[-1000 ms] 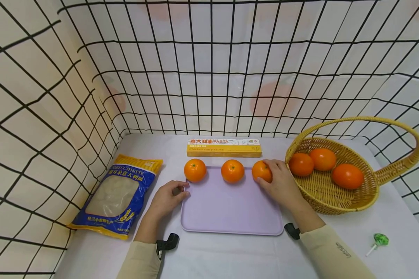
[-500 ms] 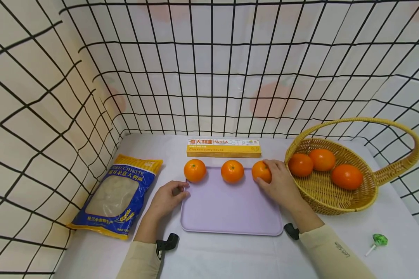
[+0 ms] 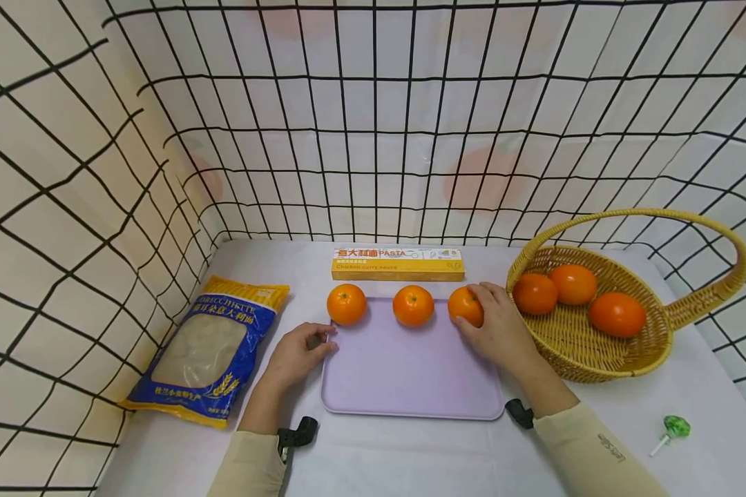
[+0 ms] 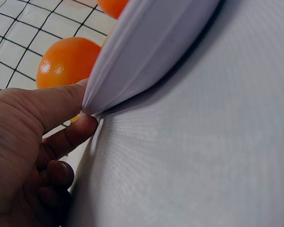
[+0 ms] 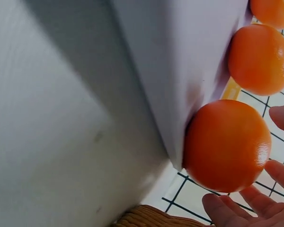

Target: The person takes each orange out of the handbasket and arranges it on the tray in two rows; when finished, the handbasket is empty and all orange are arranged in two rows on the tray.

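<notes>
Along the far edge of a lilac tray (image 3: 412, 373) sit three oranges: a left orange (image 3: 347, 304), a middle orange (image 3: 413, 306) and a right orange (image 3: 463, 306). My right hand (image 3: 497, 324) curls its fingers and thumb round the right orange. In the right wrist view that orange (image 5: 227, 145) rests by the tray's corner, fingertips at its side and the thumb a little off it. My left hand (image 3: 298, 353) is at the tray's upper left edge. The left wrist view has its thumb and a finger pinching the tray rim (image 4: 97, 94).
A wicker basket (image 3: 597, 369) with three red-orange fruits stands at the right, its handle arching high. Behind the tray lies a pasta box (image 3: 398, 266). A blue pasta bag (image 3: 205, 348) lies at left, a green lollipop (image 3: 676, 426) at front right. Black wire grid (image 3: 376, 138) encloses the table.
</notes>
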`<state>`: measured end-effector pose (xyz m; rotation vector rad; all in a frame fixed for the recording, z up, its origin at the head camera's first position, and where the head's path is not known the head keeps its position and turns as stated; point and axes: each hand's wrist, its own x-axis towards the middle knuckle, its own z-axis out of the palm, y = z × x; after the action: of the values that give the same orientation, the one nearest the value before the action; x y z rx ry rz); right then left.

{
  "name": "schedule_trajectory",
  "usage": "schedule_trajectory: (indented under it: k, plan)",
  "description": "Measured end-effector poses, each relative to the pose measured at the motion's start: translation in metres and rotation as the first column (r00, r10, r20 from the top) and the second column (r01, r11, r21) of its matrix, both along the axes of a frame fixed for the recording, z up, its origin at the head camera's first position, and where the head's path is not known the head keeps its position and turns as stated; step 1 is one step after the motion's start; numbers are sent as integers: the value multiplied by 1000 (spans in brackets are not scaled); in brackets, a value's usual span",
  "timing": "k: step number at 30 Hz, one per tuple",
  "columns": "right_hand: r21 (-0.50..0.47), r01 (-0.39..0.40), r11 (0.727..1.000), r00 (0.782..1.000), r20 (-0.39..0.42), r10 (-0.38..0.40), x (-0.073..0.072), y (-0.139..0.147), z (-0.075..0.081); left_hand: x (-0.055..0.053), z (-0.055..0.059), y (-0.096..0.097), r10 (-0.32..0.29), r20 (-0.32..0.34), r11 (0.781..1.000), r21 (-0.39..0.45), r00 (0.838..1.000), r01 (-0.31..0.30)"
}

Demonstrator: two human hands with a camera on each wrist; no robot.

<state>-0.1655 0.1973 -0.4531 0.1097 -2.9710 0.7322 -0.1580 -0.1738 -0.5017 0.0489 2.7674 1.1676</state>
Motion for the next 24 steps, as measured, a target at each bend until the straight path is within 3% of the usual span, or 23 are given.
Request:
schedule_trajectory:
  k: [8,18,24]
  plan:
    - [1,33,999,999,-24,-33,11,-1,16,0,1,0,2,-5,1000,8,1000,-2]
    - [-60,47,997,984,-171,-56,22,20,31,0,0,0,2,-12,1000,8,1000,-2]
    - [-81,59,995,957,-277,-79,22,46,29,1,1,0,0,-6,1000,8,1000,0]
